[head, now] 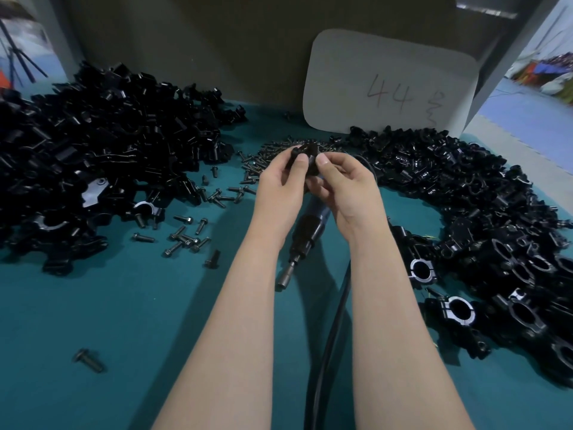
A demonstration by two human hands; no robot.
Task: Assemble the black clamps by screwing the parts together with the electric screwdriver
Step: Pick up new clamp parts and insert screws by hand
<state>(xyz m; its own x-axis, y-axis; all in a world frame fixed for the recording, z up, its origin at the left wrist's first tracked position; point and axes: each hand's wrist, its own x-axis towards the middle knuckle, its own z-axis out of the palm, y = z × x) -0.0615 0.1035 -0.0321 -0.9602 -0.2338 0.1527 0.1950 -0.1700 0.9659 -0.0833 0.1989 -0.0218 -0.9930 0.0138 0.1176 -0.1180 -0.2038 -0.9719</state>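
My left hand [280,184] and my right hand [344,184] meet above the middle of the table and both pinch one black clamp [305,156] between thumbs and fingers. The electric screwdriver [305,234] hangs under my right palm, its bit [285,279] pointing down toward me and its black cable [333,324] trailing to the near edge. Whether my right hand's lower fingers hold the screwdriver's handle is hidden. Loose black screws [186,237] lie scattered on the teal table [139,321].
A big heap of unassembled clamp halves [93,150] fills the left. Assembled clamps [496,243] are piled in an arc on the right. More screws [263,159] sit behind my hands. A white card marked 44 [390,85] leans on the back wall. One screw [90,360] lies near left.
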